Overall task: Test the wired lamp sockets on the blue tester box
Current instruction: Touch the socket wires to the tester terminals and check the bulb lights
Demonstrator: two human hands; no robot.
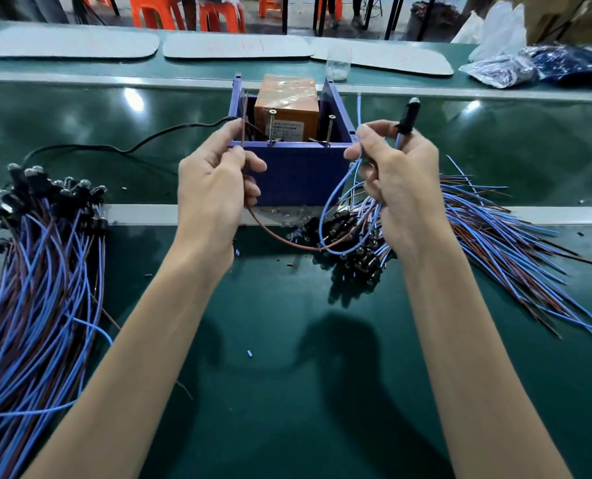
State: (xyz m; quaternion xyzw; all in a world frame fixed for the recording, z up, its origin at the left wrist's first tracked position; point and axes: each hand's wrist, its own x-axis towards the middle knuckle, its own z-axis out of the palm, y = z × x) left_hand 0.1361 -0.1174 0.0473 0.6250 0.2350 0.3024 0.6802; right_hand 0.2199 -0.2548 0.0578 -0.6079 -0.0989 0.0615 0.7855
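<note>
A big pile of sockets with blue and brown wires lies on the left of the green table. The left hand has its grip pinched tight on the end of a brown wire, right by the left corner of the blue tester box. The box stands in the middle, with an orange block inside and two screws poking up at its front edge. The right hand has its grip around a black socket, bulb end up, and pinches a blue wire. A second pile lies under and right of that hand.
</note>
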